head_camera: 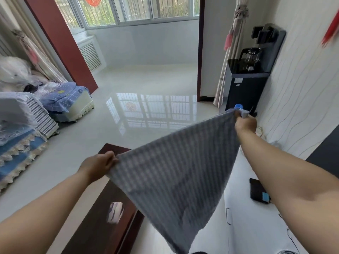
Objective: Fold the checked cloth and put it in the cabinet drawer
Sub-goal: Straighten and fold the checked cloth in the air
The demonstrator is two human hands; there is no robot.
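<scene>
Checked cloth (170, 173) stretched in mid-air across the lower centre of the frame, hanging to a point. Left hand (97, 166) pinching its near corner at centre-left; right hand (244, 123) gripping the far corner at right, above the white cabinet top (244, 189).

Cloth tip: the checked cloth (170, 180) is running out of frame at 6 o'clock.
Under cloth: it is hiding part of the white cabinet (244, 226).
Red thing (330, 32): blurring at 2 o'clock.

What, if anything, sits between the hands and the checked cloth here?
Nothing: the left hand and right hand each pinch a corner of the checked cloth, holding it spread in the air. No open drawer is visible.
</scene>
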